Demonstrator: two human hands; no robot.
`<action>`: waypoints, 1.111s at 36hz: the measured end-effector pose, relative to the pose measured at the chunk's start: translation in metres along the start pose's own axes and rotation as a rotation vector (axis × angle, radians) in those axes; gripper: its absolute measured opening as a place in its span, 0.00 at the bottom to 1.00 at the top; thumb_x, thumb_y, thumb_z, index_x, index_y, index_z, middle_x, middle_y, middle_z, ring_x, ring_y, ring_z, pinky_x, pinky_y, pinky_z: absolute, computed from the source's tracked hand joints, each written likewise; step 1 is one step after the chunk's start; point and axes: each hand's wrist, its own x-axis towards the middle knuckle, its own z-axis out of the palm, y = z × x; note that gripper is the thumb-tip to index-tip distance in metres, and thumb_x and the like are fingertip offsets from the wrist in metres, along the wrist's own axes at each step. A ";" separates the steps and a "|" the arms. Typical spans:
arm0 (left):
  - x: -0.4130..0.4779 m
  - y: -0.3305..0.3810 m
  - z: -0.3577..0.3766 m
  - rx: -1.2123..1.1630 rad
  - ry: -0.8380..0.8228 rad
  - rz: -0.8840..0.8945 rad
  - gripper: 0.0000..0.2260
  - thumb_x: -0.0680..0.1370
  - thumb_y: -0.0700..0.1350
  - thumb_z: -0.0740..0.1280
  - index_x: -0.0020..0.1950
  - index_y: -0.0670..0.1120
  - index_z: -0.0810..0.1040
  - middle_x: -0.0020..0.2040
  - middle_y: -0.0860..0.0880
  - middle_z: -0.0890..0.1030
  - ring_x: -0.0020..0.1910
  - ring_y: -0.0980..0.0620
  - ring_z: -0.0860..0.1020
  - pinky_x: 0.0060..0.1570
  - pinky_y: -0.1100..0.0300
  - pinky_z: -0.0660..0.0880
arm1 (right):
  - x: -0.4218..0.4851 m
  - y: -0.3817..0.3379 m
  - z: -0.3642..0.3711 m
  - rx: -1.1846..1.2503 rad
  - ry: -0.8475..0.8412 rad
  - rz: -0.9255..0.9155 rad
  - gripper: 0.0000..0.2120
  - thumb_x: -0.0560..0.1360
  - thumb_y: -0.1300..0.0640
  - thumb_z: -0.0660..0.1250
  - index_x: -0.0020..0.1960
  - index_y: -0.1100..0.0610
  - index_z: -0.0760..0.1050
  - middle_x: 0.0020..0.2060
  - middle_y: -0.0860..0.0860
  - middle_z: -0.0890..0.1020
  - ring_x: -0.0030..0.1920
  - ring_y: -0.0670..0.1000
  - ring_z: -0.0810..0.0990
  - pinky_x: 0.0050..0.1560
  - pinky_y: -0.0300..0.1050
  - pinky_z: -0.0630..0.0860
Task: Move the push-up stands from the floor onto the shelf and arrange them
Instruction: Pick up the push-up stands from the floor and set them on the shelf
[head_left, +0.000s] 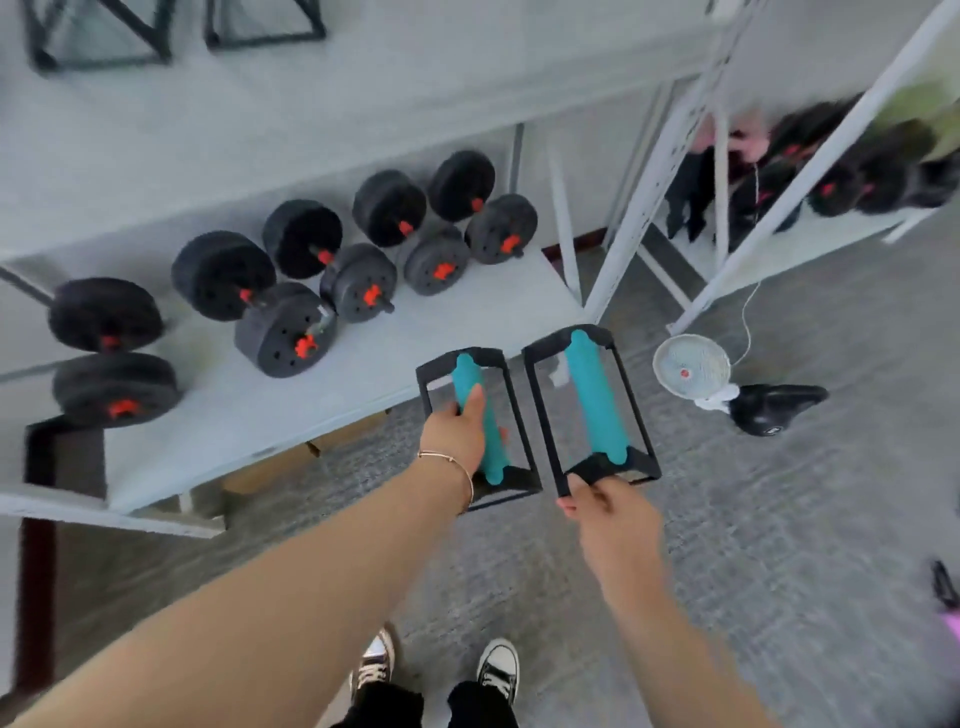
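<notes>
Two push-up stands are held in the air over the grey floor, just off the front right corner of the lower shelf; the left hand is wrapped around the teal grip of the left stand, whose far end overlaps the shelf's front edge; the right hand pinches the near black end bar of the right stand, which lies beyond its fingers; the stands sit side by side, just apart; black dumbbells crowd the shelf's back and left; a small white fan rests on the floor to the right.
</notes>
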 end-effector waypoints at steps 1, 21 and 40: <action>-0.004 0.013 0.002 0.001 0.017 0.028 0.22 0.72 0.66 0.65 0.47 0.46 0.76 0.49 0.41 0.83 0.43 0.42 0.84 0.49 0.45 0.82 | -0.003 -0.012 -0.010 0.020 -0.002 -0.022 0.11 0.79 0.56 0.67 0.39 0.57 0.79 0.34 0.47 0.85 0.37 0.45 0.85 0.42 0.46 0.80; -0.077 0.290 0.026 -0.219 0.019 0.385 0.18 0.79 0.56 0.65 0.46 0.41 0.75 0.39 0.43 0.83 0.38 0.43 0.85 0.49 0.45 0.82 | 0.083 -0.272 -0.113 0.104 0.075 -0.468 0.14 0.78 0.59 0.68 0.36 0.65 0.77 0.31 0.54 0.85 0.31 0.44 0.84 0.40 0.47 0.82; 0.120 0.470 0.028 -0.263 -0.027 0.274 0.21 0.79 0.57 0.64 0.55 0.38 0.75 0.45 0.40 0.85 0.34 0.43 0.84 0.34 0.55 0.80 | 0.261 -0.418 -0.037 0.057 0.073 -0.380 0.09 0.78 0.59 0.66 0.40 0.58 0.80 0.32 0.54 0.85 0.33 0.45 0.85 0.45 0.48 0.84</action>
